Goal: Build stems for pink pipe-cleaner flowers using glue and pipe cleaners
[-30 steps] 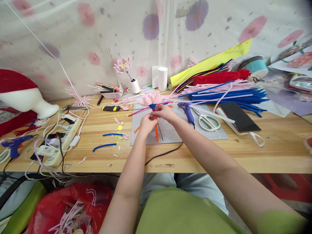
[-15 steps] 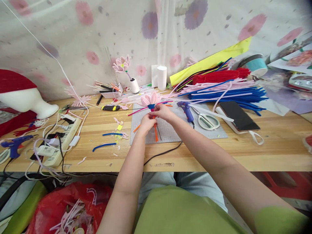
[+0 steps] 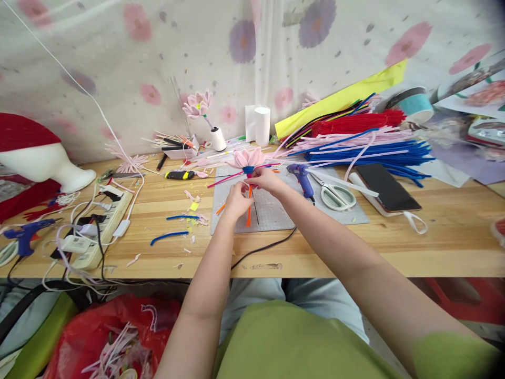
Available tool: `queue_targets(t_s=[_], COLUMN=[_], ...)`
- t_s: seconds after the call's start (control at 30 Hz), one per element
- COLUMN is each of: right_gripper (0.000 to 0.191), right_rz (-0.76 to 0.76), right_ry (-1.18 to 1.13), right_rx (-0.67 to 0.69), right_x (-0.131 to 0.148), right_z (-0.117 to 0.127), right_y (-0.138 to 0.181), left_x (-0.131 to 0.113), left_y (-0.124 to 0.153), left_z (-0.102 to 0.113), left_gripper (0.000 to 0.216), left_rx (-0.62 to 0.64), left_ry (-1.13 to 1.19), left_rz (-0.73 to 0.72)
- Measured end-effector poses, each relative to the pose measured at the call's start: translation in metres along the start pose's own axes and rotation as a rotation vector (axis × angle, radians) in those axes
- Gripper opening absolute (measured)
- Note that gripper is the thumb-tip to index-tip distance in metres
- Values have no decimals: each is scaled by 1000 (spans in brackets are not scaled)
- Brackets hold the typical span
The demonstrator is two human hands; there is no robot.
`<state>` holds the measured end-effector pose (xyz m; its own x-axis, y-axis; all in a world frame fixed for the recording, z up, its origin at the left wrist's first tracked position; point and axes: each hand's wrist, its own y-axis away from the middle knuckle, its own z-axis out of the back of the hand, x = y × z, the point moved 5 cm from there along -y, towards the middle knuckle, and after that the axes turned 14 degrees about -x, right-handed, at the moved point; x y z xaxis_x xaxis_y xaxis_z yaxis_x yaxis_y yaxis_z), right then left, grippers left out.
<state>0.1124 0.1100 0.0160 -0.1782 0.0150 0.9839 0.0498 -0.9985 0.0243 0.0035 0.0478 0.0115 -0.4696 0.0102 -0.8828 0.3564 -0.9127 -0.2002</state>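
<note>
Over the grey cutting mat (image 3: pixel 276 210) both my hands meet on a pink pipe-cleaner flower (image 3: pixel 248 157) with a blue band under its petals and an orange stem (image 3: pixel 249 210) hanging down. My left hand (image 3: pixel 235 200) is closed round the stem just below the flower. My right hand (image 3: pixel 267 181) pinches the flower's base from the right, fingers pressed together. A magenta pipe cleaner (image 3: pixel 224 180) sticks out to the left from the base.
A blue glue gun (image 3: pixel 301 179), scissors (image 3: pixel 335 196) and a phone (image 3: pixel 387 187) lie right of the mat. Heaped pipe cleaners (image 3: pixel 363 142) fill the back right. A power strip (image 3: pixel 98 226) with tangled cords sits left, loose blue pieces (image 3: pixel 169 238) nearby.
The orange stem has swung slightly to the left under my left hand. Both hands stay at the flower's base with small finger shifts.
</note>
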Motion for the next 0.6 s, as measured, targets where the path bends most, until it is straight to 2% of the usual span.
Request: queue_targets(t_s=[0.17,0.27,0.37,0.43,0.6], right_gripper=[26,26,26,26,27], right_rz=[-29,-6,-40,-73,-174], right_ry=[31,53,15,-70,-333], right_rx=[-58,-78,-72,-20,152], right_x=[2,2,2,1,-4], right_z=[2,3,4,5,1], right_y=[0,0,2,2,3], left_x=[-6,-2,5,8,11], left_y=[5,5,5,7,14], left_z=[2,0,-4,-6,-11], left_gripper=[22,19,16,13,13], left_rx=[-14,5,107,197,354], left_ry=[-122,-107,91,256,554], left_rz=[-26,52,278,410,521])
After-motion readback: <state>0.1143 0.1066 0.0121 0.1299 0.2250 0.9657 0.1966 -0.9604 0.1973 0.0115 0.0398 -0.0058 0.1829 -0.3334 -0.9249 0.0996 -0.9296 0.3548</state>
